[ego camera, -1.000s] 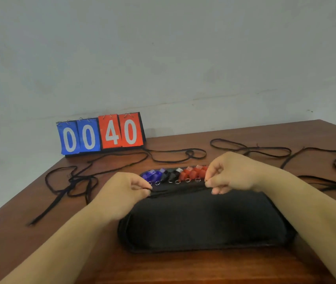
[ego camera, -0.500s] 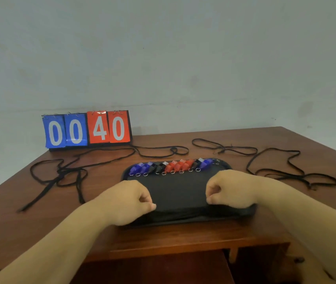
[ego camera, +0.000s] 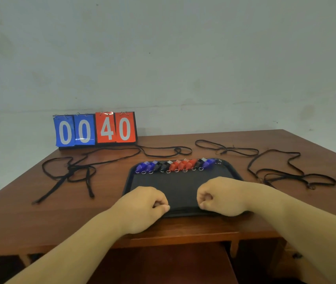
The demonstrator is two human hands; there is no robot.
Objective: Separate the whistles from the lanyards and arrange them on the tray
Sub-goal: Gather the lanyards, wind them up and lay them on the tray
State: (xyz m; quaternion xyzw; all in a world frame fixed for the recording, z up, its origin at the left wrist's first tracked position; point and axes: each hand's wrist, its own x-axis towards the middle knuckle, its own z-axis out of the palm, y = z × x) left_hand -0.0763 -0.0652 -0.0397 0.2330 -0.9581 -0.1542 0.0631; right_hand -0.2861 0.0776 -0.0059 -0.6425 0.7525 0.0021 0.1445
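Observation:
A black tray (ego camera: 130, 177) lies on the wooden table in the head view. Along its far edge runs a row of several whistles (ego camera: 175, 166), blue, black and red, each with a small metal ring. Black lanyards lie loose on the table: a tangle to the left (ego camera: 71, 170), loops to the right (ego camera: 285, 177) and others behind the tray (ego camera: 226, 149). My left hand (ego camera: 144, 208) and my right hand (ego camera: 222, 196) rest as fists on the tray's near part, fingers curled, with nothing visible in them.
A flip scoreboard (ego camera: 95, 129) reading 00 40 stands at the back left against the wall. The table's front edge (ego camera: 183, 238) runs just below my wrists, with dark space underneath. The table's right corner reaches past the right lanyards.
Both hands drew back from beside the whistle row to the tray's near edge. The head pulled back and up, so more of the table and all the whistles show.

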